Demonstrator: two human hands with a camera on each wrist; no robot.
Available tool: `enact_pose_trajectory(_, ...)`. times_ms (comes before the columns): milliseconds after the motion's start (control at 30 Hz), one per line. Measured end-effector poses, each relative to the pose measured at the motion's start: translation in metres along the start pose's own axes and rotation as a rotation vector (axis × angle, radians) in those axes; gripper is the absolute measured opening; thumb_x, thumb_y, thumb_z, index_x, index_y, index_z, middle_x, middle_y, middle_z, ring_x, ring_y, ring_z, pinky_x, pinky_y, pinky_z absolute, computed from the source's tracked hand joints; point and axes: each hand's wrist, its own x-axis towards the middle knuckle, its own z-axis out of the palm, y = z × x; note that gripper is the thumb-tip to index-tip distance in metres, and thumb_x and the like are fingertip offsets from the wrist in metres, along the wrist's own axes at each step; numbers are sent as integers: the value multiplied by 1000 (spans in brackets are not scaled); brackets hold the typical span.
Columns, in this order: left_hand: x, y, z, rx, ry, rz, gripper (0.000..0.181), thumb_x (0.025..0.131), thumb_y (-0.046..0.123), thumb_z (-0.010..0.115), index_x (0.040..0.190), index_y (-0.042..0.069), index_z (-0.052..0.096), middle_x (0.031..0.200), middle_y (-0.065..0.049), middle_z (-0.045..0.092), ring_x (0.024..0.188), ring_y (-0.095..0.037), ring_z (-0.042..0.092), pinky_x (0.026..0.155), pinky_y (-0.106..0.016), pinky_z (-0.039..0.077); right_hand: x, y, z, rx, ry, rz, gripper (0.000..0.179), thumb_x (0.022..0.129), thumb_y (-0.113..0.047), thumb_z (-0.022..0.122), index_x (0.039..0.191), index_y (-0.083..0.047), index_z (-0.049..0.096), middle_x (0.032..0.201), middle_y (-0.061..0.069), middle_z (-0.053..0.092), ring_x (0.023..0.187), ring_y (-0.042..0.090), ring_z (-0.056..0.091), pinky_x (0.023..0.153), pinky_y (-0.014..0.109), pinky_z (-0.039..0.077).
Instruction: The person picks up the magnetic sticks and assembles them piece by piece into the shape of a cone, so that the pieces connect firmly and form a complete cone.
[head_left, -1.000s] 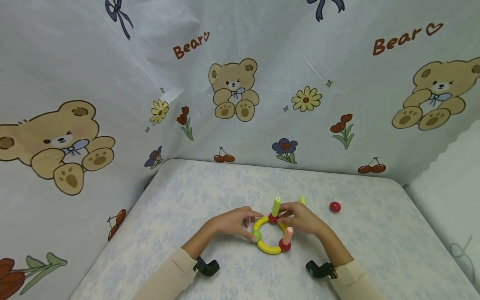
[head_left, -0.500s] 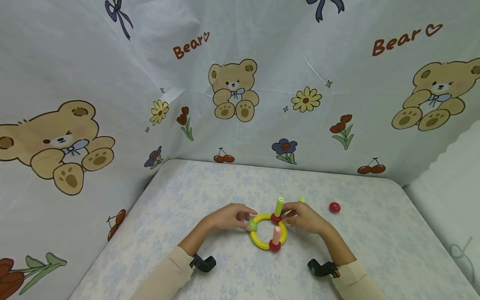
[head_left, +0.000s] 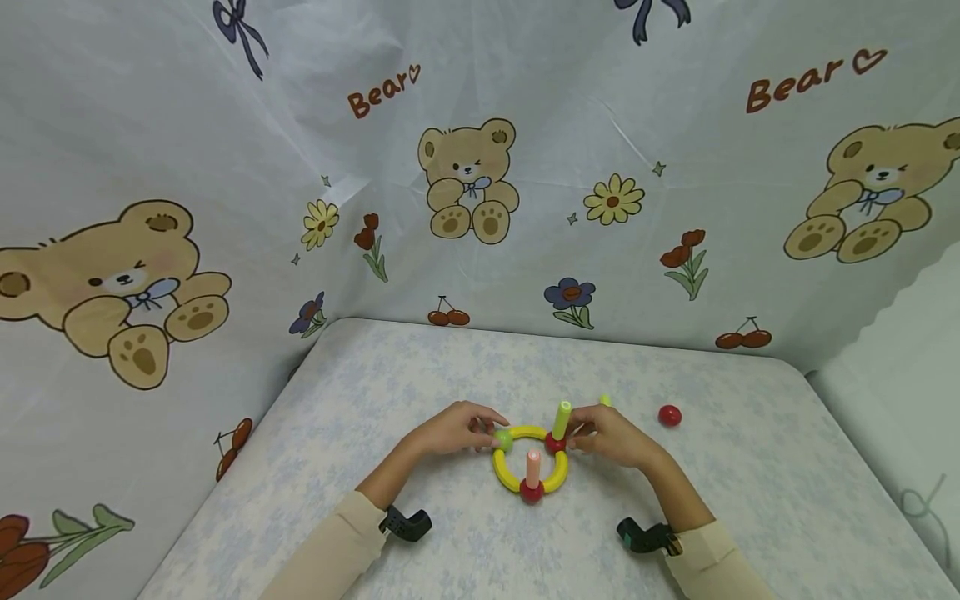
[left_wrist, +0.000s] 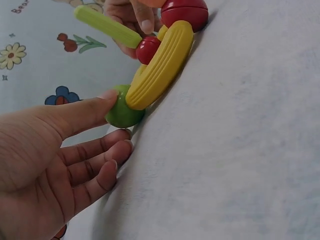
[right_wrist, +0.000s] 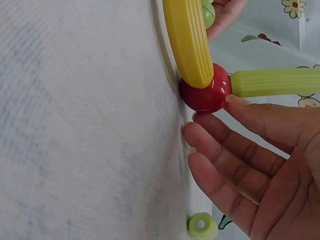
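Observation:
A ring of curved yellow rods [head_left: 506, 476] joined by balls lies on the table. My left hand [head_left: 453, 429] holds its green ball [head_left: 504, 441] at the left, the thumb on it in the left wrist view. At the ring's right my right hand [head_left: 609, 437] pinches a red ball [right_wrist: 206, 95], its thumb beside the base of a light green stick [head_left: 562, 419] that stands up from that ball. Nearest the person, another red ball [head_left: 532, 492] carries an upright pink stick [head_left: 533, 468].
Behind the right hand lies a loose light green piece [head_left: 604, 401], mostly hidden; its end with a hole shows in the right wrist view. A loose red ball [head_left: 670, 416] rests farther right on the pale table [head_left: 420, 358]. A bear-printed cloth [head_left: 540, 142] hangs behind.
The ring has turned clockwise and shifted slightly left; its pink stick swung from the right to the front. Both hands stay at the ring, the left moving slightly back and left.

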Motion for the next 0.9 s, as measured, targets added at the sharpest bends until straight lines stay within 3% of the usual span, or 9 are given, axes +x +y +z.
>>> enact_pose_trajectory(300, 8, -11, 9, -27, 128, -17, 28, 91, 21, 80, 117, 13, 75, 86, 3, 69, 63, -16, 66, 59, -29, 57, -2, 1, -1, 25, -31, -8, 16, 92, 3, 69, 105, -5, 74, 95, 8, 72, 87, 25, 67, 76, 24, 55)
enact_pose_trajectory(633, 9, -12, 17, -52, 240, -20, 25, 91, 18, 78, 116, 12, 75, 82, 4, 69, 59, -14, 64, 56, -30, 56, -3, -2, 0, 99, -81, -33, 16, 92, -1, 72, 108, -3, 74, 97, 10, 74, 87, 28, 67, 76, 25, 55)
enact_pose_trajectory(900, 12, -14, 24, -55, 304, 13, 25, 91, 19, 79, 114, 11, 76, 81, 5, 69, 56, -12, 62, 52, -29, 54, -2, -2, 0, 113, -106, -35, 15, 91, 0, 72, 106, -2, 74, 96, 11, 74, 85, 29, 68, 76, 25, 56)
